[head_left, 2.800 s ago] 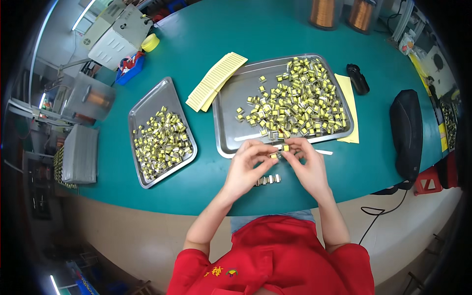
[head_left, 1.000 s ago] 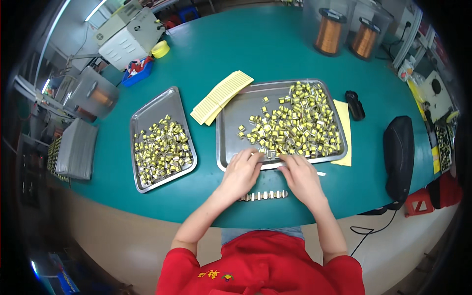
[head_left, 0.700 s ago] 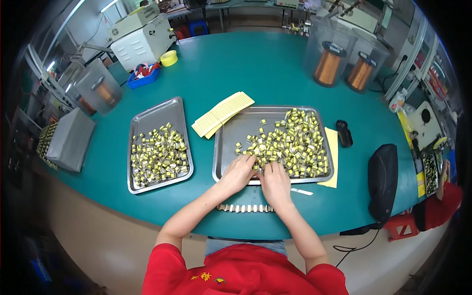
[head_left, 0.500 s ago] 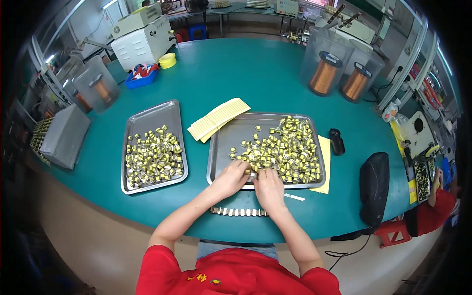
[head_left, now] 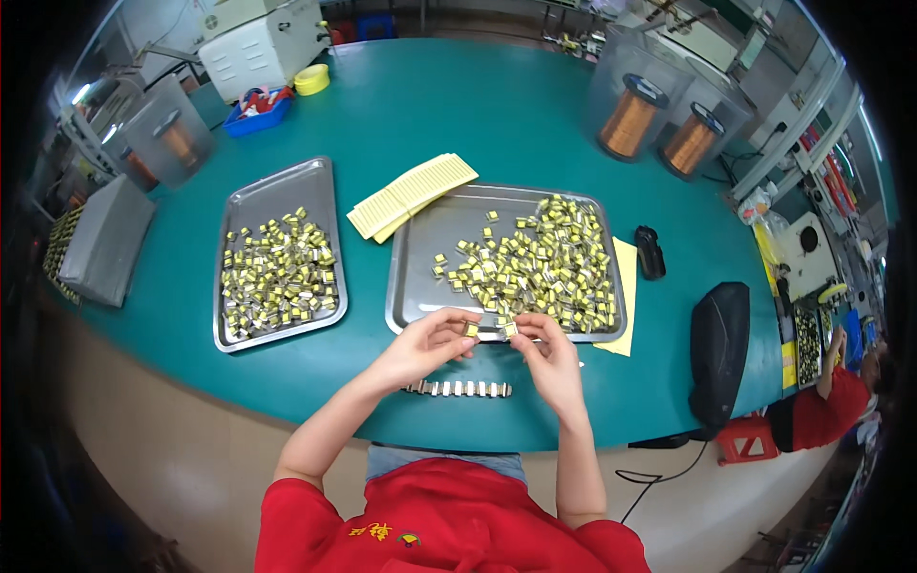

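My left hand (head_left: 422, 348) pinches a small yellow-taped transformer (head_left: 471, 329) between thumb and fingertips. Another yellow-taped transformer (head_left: 509, 330) is gripped the same way in my right hand (head_left: 554, 361). Both hands are just over the front rim of the right metal tray (head_left: 409, 272), the two parts a short gap apart. A loose heap of similar transformers (head_left: 564, 258) covers much of that tray, thickest at its right side. On the green table in front of my hands, a straight row of silver-sided parts (head_left: 468, 389) lies side by side.
At left stands a second metal tray (head_left: 282, 183) of similar parts. Yellow card strips (head_left: 413, 194) overlap the right tray's corner. A black pouch (head_left: 718, 353) and a small black object (head_left: 650, 253) lie at right. Copper wire spools (head_left: 630, 119) stand behind. A co-worker (head_left: 829, 401) sits far right.
My hands have come up from the tray's front edge and moved apart, each now showing a transformer in its fingertips. The whole view has shifted, with the table sitting higher in it.
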`<state>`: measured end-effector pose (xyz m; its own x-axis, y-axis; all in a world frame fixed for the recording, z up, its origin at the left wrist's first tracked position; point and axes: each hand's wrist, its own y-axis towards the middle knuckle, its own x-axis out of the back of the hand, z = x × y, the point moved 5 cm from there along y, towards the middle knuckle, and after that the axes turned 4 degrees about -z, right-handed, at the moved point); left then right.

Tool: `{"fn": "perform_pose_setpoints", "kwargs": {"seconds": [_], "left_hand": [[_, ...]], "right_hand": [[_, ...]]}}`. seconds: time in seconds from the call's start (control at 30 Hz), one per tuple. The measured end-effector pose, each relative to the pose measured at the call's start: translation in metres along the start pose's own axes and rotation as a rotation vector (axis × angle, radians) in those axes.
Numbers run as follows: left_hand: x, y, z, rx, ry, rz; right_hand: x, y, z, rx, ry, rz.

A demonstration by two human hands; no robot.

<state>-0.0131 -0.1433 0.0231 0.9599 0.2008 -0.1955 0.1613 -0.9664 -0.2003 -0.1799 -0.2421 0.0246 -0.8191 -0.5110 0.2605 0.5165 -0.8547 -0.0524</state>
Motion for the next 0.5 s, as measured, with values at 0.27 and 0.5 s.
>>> {"fn": "perform_pose_setpoints", "kwargs": {"seconds": [0.27, 0.5], "left_hand": [[-0.037, -0.013, 0.017, -0.068, 0.113, 0.06], [-0.066, -0.018, 0.004, -0.23, 0.517, -0.053]], "right_hand": [[0.024, -0.042, -0.01, -0.07, 0.263, 0.047], [0.045, -0.061, -0.024, -0.041, 0.124, -0.035]]}}
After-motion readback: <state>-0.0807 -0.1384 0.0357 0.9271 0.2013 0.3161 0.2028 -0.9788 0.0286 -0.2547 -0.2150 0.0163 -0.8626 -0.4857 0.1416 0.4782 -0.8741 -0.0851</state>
